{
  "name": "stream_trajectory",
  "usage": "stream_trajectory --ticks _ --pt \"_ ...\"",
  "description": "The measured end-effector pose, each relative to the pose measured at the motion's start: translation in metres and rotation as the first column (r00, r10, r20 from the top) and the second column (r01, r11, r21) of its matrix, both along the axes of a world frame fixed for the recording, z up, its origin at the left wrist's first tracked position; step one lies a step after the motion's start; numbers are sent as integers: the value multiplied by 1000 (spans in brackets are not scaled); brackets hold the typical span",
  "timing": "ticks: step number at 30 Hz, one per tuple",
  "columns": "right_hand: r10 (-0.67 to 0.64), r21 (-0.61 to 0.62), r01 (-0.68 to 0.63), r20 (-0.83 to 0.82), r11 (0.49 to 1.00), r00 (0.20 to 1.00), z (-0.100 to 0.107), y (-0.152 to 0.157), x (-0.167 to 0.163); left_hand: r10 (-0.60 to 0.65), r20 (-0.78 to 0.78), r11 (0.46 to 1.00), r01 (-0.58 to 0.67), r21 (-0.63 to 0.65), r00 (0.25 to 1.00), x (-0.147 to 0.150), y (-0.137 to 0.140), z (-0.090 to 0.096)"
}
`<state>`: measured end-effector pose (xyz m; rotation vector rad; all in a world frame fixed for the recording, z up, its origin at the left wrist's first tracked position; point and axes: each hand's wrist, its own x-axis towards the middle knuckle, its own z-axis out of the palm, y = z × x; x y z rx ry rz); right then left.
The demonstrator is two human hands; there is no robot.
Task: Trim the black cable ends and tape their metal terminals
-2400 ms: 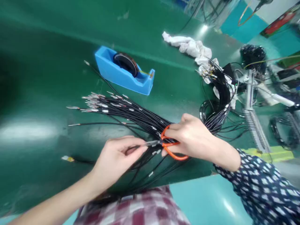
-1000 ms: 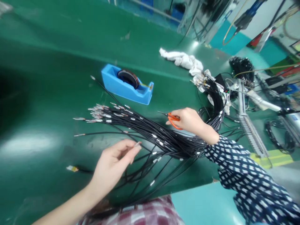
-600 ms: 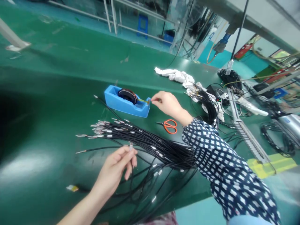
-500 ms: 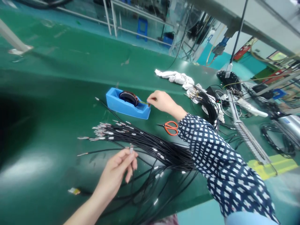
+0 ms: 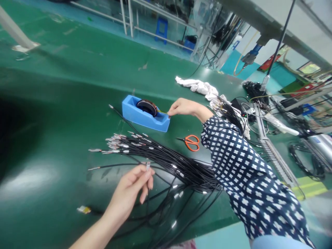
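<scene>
Between the thumb and forefinger of my left hand (image 5: 135, 185) is a small silvery cable connector (image 5: 148, 166), its tip pointing up. My right hand (image 5: 180, 107) reaches to the front end of a blue tape dispenser (image 5: 145, 117) and pinches the free end of the amber tape (image 5: 163, 112). The tape stretches from the dark roll (image 5: 147, 106) to my fingertips. Just beyond my left hand lies a thick bundle of black cables (image 5: 168, 159) with stripped, silvery ends at the left. Scissors with orange handles (image 5: 192, 143) rest between the bundle and the dispenser.
A white cloth (image 5: 199, 86) lies crumpled behind my right hand, with more black cables (image 5: 230, 114) on it. A slotted grey rail (image 5: 277, 159) runs along the right side. One cable end wrapped in yellow tape (image 5: 84, 209) lies at the lower left of the green table (image 5: 52, 138).
The whole view has shifted slightly, with things sitting a little farther right. My right hand stays at the dispenser's front end, and my left hand still holds the connector.
</scene>
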<state>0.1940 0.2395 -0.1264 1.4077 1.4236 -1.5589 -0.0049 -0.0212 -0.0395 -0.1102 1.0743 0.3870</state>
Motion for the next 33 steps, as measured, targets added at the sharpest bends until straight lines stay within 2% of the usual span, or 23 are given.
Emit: stream_trajectory --ticks 5,12,14,18,21,24,25,27,29,33 --pt "-53 0 53 73 999 996 8 -8 13 -12 8 1000 12 -12 1000 1 2 2" --pt "-183 14 182 38 983 982 1 -22 18 -39 -1 999 39 -13 999 -1 3 1" --pt "-223 16 223 84 975 971 -1 -26 18 -46 -2 999 46 -16 999 -1 3 1" --pt "-173 106 152 243 983 954 -5 -39 14 -66 8 998 66 -15 998 -3 6 4" --pt "-129 133 100 228 986 965 2 -54 9 -52 -21 999 52 -14 998 -4 9 4" --pt "-203 50 199 85 979 975 26 -78 2 -27 -71 1000 28 13 997 -5 11 3" --pt "-291 -37 291 16 956 957 37 -87 0 -23 -83 999 25 24 996 -6 11 2" --pt "-438 -237 416 -47 878 898 61 -106 -5 -24 -120 998 30 48 992 -7 10 3" --pt "-503 -334 455 -72 826 861 81 -122 -10 -35 -182 997 48 68 983 -8 10 4" --pt "-545 -403 466 -103 788 832 100 -142 -21 -100 -283 985 134 105 954 -8 13 9"
